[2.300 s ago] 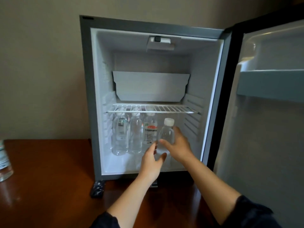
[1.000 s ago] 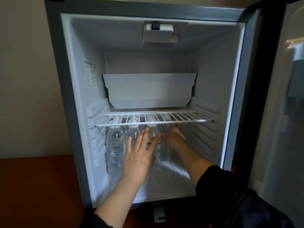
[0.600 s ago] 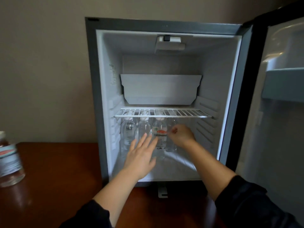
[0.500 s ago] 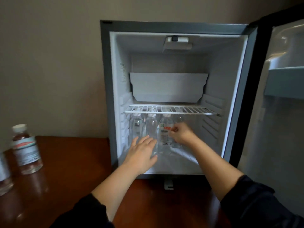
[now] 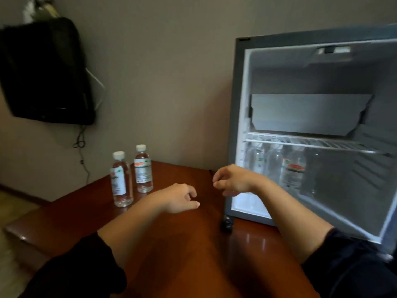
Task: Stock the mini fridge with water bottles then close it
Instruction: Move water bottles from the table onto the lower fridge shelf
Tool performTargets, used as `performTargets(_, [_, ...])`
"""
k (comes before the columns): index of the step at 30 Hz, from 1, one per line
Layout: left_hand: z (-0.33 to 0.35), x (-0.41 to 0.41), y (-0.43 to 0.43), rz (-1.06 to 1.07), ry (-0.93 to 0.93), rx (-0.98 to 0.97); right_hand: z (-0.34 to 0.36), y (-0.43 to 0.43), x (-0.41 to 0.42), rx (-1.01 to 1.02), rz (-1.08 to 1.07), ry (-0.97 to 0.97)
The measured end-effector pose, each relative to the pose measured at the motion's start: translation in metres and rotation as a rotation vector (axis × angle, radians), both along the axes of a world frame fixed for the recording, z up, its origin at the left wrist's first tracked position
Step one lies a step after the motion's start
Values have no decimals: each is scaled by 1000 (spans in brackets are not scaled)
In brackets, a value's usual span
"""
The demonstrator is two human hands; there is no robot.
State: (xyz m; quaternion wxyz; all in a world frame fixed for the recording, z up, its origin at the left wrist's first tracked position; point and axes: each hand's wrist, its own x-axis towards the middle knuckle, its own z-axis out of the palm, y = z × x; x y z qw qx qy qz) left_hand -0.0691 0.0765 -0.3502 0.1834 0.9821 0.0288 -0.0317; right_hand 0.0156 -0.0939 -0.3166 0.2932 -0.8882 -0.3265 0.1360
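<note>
The mini fridge (image 5: 238,117) stands open on the right of a wooden table (image 5: 182,250). Several water bottles (image 5: 294,171) stand in a row on its floor, under the wire shelf (image 5: 311,144). Two more water bottles stand on the table at the left, a nearer one (image 5: 120,179) and a farther one (image 5: 143,168). My left hand (image 5: 178,197) hovers over the table between those bottles and the fridge, fingers loosely curled and empty. My right hand (image 5: 232,179) is in front of the fridge's left edge, fingers loosely curled, holding nothing.
A black screen (image 5: 45,72) hangs on the wall at the left with a cable (image 5: 82,151) dangling below it. The table's left edge drops to the floor (image 5: 12,207). The fridge door is out of view at the right.
Both hands have come out of the fridge and moved left over the table. My view has swung left, bringing the two table bottles into sight. The right hand has let go of the bottle.
</note>
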Motion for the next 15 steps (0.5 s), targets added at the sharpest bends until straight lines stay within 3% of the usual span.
performTargets(8, [-21,-48,113,314,-24,-118,-3,116,-14,-4,147,-17])
performTargets(15, [-38,-63,172,405,-40,-173,-14,210,-11,75,175,-208])
